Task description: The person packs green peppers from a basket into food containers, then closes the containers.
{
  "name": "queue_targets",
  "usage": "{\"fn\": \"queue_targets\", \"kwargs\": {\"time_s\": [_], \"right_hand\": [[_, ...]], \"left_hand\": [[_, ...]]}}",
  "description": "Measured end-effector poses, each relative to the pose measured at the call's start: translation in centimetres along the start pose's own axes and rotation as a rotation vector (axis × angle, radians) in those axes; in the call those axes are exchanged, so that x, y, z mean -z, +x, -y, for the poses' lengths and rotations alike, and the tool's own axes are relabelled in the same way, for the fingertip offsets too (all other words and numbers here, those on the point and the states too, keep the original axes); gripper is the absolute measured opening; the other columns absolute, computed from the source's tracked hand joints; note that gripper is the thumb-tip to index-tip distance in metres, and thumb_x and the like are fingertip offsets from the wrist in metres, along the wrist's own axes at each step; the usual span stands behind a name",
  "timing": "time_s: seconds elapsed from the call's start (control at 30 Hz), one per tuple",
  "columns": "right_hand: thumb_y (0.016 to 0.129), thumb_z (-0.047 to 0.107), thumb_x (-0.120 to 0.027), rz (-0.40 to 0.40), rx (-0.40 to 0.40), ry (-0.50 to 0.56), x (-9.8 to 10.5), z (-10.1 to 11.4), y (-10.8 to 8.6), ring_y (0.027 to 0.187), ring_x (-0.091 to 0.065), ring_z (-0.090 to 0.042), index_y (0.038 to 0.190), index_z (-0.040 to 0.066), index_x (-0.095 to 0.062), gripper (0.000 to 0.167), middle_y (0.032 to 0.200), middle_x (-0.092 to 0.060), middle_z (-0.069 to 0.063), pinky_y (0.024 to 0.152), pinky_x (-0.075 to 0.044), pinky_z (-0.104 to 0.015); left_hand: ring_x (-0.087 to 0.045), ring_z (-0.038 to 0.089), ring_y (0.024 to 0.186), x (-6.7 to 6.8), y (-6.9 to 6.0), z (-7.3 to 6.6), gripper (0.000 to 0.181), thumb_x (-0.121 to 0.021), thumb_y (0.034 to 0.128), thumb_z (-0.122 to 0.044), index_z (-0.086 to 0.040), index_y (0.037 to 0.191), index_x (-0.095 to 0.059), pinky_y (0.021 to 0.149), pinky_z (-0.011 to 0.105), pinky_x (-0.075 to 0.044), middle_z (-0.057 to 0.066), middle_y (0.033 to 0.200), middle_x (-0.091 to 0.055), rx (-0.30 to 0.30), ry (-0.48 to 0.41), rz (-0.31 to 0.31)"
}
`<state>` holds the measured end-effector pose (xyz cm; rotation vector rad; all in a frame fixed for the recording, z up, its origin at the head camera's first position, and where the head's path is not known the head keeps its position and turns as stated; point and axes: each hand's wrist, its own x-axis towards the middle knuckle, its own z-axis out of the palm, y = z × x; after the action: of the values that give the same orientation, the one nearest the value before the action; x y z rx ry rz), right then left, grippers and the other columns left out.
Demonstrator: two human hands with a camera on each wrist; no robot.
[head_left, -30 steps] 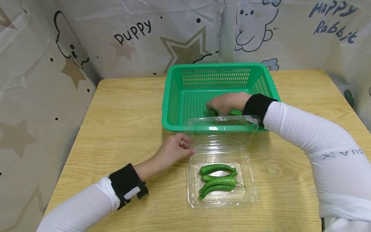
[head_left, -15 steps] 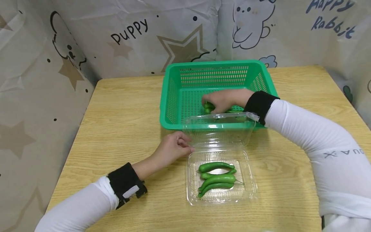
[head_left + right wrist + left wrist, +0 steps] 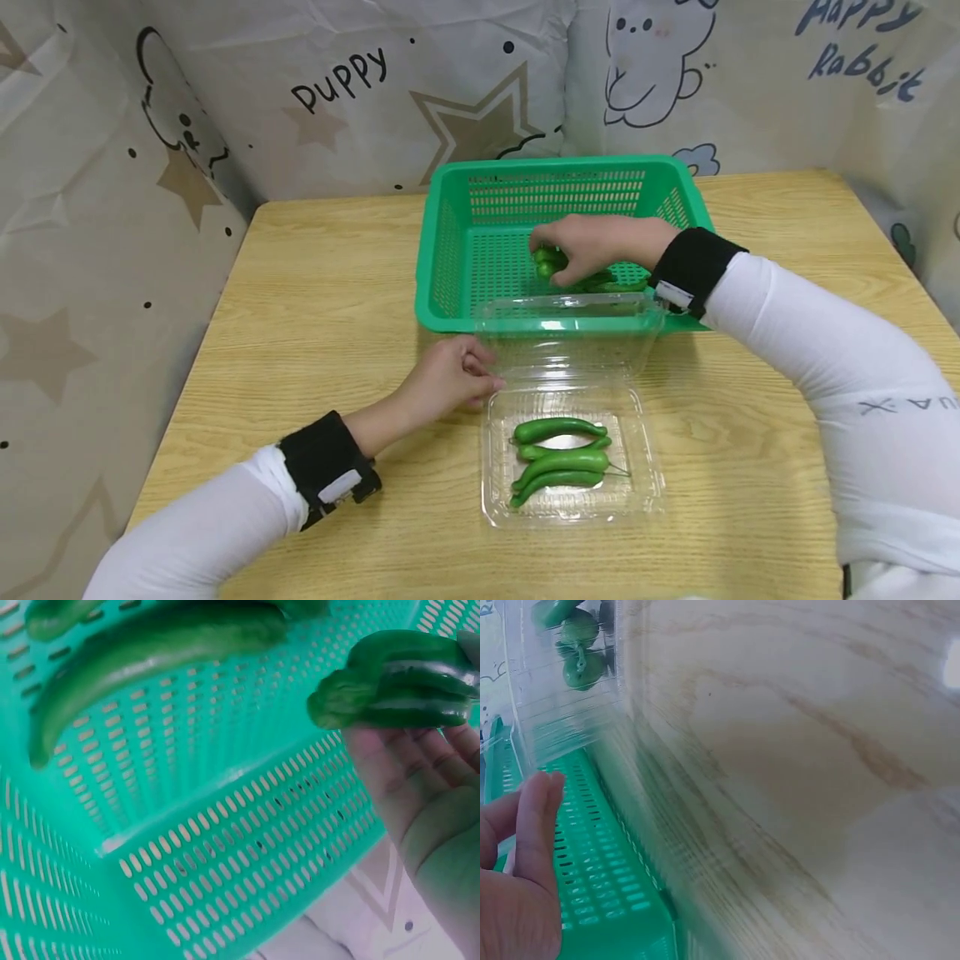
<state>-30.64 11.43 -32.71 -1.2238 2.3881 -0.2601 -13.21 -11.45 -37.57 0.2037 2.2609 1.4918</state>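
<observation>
In the head view my right hand (image 3: 592,246) is inside the green plastic basket (image 3: 442,308), gripping green chili peppers (image 3: 551,260) between thumb and fingers. The right wrist view shows these held chili peppers (image 3: 405,682) raised off the basket floor; how many is unclear. My left hand (image 3: 453,375) pinches the left edge of a clear plastic clamshell box (image 3: 648,450) near its hinge; the left wrist view shows the fingertips (image 3: 536,787) at the clear plastic. Several green chili peppers (image 3: 562,462) lie side by side in the box's base. Its lid (image 3: 570,358) stands raised against the basket's front.
More green chili peppers (image 3: 165,664) lie on the basket floor, partly behind the lid and right hand in the head view. The wood-grain table (image 3: 315,283) carries box and basket. A printed cloth (image 3: 337,150) hangs behind the table.
My right hand has gripped chili peppers, lifted them from the basket floor and shifted slightly back. The left hand stays at the clamshell box's edge.
</observation>
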Motion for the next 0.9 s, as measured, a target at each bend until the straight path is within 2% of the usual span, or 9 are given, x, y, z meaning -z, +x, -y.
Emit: {"fn": "queue_targets", "kwargs": {"time_s": [0.27,0.4,0.53,0.9], "right_hand": [[0.085,0.023,-0.065,-0.079,-0.005,-0.034,2.0,0.3,-2.0,0.084,-0.057,-0.022,0.127,0.002,-0.051,0.049,0.105,-0.061,-0.011,0.076,-0.049,-0.039],[0.085,0.024,-0.066,-0.096,-0.022,-0.056,3.1,0.5,-3.0,0.083,-0.057,-0.022,0.127,0.003,-0.050,0.050,0.103,-0.062,-0.011,0.075,-0.049,-0.038],[0.086,0.023,-0.065,-0.121,-0.002,-0.069,4.1,0.6,-3.5,0.082,-0.056,-0.022,0.126,0.003,-0.051,0.047,0.101,-0.062,-0.010,0.074,-0.049,-0.037],[0.086,0.020,-0.065,-0.165,0.010,-0.082,6.0,1.7,-5.6,0.088,-0.060,-0.024,0.126,0.003,-0.051,0.046,0.106,-0.060,-0.012,0.075,-0.052,-0.037]], "left_hand": [[-0.065,0.016,0.064,-0.3,-0.2,-0.9,0.029,-0.071,0.0819,-0.001,0.007,0.107,-0.059,0.062,0.035,-0.059,0.010,0.083,-0.068,0.045,0.068,-0.037],[-0.064,0.014,0.064,-0.3,-0.3,-1.0,0.028,-0.070,0.0825,-0.001,0.008,0.107,-0.059,0.062,0.035,-0.059,0.010,0.084,-0.069,0.033,0.088,-0.042],[-0.064,0.013,0.065,-0.1,-0.4,-1.0,0.028,-0.069,0.0831,-0.002,0.008,0.107,-0.060,0.062,0.033,-0.058,0.011,0.085,-0.070,0.025,0.103,-0.057],[-0.066,0.014,0.067,-0.2,-0.2,-1.1,0.027,-0.069,0.0828,-0.001,0.008,0.107,-0.060,0.062,0.031,-0.058,0.014,0.089,-0.071,0.040,0.133,-0.058]]}}
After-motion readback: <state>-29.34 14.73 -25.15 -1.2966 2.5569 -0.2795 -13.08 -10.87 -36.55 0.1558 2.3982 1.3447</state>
